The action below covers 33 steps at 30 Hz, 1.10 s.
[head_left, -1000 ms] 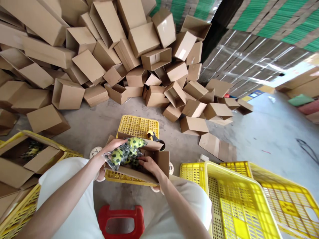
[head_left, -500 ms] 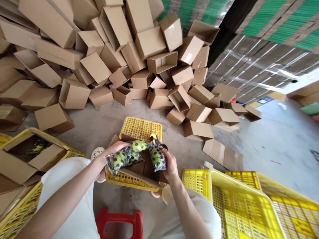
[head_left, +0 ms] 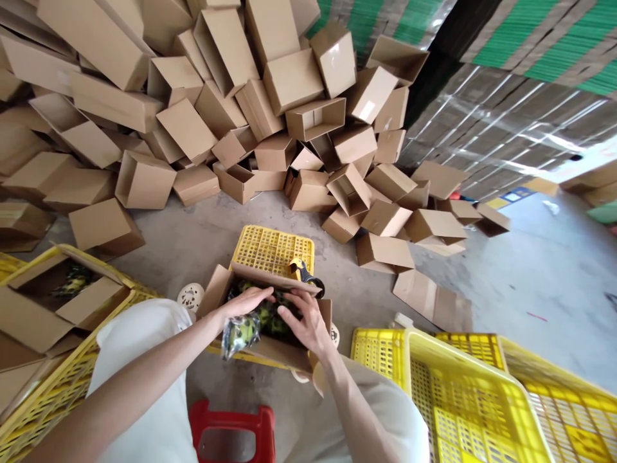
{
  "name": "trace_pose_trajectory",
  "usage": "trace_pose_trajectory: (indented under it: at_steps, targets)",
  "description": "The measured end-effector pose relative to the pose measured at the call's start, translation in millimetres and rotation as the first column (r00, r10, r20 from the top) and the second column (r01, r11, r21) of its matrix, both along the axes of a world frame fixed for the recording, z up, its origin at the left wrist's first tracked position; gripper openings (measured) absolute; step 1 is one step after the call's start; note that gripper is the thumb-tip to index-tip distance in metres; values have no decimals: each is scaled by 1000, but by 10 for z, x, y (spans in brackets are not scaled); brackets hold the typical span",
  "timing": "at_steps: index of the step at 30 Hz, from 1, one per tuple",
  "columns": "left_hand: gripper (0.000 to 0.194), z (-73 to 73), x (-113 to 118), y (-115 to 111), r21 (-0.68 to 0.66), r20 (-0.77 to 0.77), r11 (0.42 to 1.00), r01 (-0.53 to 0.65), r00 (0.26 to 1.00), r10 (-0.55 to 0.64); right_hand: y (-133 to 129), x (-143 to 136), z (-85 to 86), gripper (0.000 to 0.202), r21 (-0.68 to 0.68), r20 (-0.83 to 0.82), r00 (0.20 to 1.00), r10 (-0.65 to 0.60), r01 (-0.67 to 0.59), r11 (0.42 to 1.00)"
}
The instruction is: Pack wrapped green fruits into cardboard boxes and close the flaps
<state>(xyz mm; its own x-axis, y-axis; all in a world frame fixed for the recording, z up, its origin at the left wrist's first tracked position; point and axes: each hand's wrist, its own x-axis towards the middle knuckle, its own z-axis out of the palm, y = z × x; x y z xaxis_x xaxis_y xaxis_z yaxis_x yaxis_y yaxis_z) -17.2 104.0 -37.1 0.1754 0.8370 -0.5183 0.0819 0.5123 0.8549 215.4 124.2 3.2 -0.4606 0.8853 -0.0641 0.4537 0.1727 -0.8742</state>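
Inside the near open carton (head_left: 283, 352), both hands, left (head_left: 247, 301) and right (head_left: 303, 316), meet green-and-black wrapped items (head_left: 242, 332), fingers loosely spread; grip unclear.

This looks like a warehouse or packing place. A big pile of brown boxes (head_left: 193, 128) and yellow crates (head_left: 467, 392) sit on a bare gray floor (head_left: 511, 283).

Both forearms reach forward and angle inward — the left hand (head_left: 248, 301) palm down, fingers extended toward the right; the right hand (head_left: 304, 320) bent at the knuckles, thumb apart, fingers pointing left.
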Motion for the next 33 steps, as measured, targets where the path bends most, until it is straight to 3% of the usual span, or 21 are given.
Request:
trace_pose_trajectory:
  at_steps: [3, 5, 6, 8, 9, 11, 13, 14, 16, 17, 19, 21, 25, 27, 29, 31, 33]
  targets:
    - [66, -97, 164, -2, -185, 143, 953, -241, 952, 269, -118, -151, 21, 55, 103, 30, 968, 247, -249, 963]
    - [69, -105, 229, 5, -311, 224, 896, -318, 892, 394, -191, -241, 52, 68, 122, 3, 922, 388, -385, 915]
    - [68, -86, 226, 16, -340, 232, 887, -313, 886, 402, -210, -267, 63, 65, 133, 6, 907, 421, -418, 899]
    - [60, -7, 130, 53, -303, 180, 923, -236, 937, 299, -190, -261, 66, 36, 136, 67, 913, 402, -407, 903]
    - [54, 47, 41, 76, -251, 113, 955, -157, 975, 190, -150, -224, 56, 20, 135, 122, 927, 356, -371, 919]
    - [40, 158, -177, 113, -22, -182, 999, 31, 983, -35, -40, -105, 13, 20, 156, 261, 944, 203, -249, 956]
    - [30, 236, -369, 117, 36, -593, 974, 222, 790, -158, 58, 20, -50, 28, 221, 417, 907, 53, -158, 962]
    - [28, 254, -429, 101, 6, -700, 946, 325, 676, -228, 85, 60, -85, 26, 252, 469, 883, 22, -157, 955]
    - [31, 241, -460, 43, -93, -788, 862, 498, 493, -369, 85, 75, -151, 20, 282, 509, 860, 39, -209, 936]
    - [41, 216, -437, 7, -129, -794, 820, 558, 437, -422, 65, 52, -178, 18, 279, 504, 860, 83, -253, 927]
    - [59, 145, -353, -56, -159, -793, 786, 597, 397, -462, 13, -24, -215, 19, 256, 471, 864, 178, -328, 909]
    - [59, 79, -274, -88, -157, -797, 811, 564, 413, -441, -19, -92, -225, 20, 236, 436, 869, 235, -362, 902]
    - [30, 66, -283, -56, -99, -784, 859, 503, 493, -379, 5, -110, -182, 23, 219, 344, 908, 238, -324, 920]
    - [16, 132, -352, -14, -18, -727, 904, 427, 616, -305, 16, -97, -148, 28, 205, 280, 928, 247, -309, 929]
    - [9, 226, -411, 33, 25, -589, 953, 301, 775, -230, 1, -105, -116, 45, 177, 207, 935, 288, -325, 929]
    - [14, 327, -425, 77, 18, -374, 984, 175, 914, -156, -31, -143, -86, 75, 132, 124, 936, 329, -345, 929]
    - [17, 415, -396, 113, -2, -109, 997, 76, 991, -75, -58, -195, -54, 92, 65, 39, 937, 347, -349, 935]
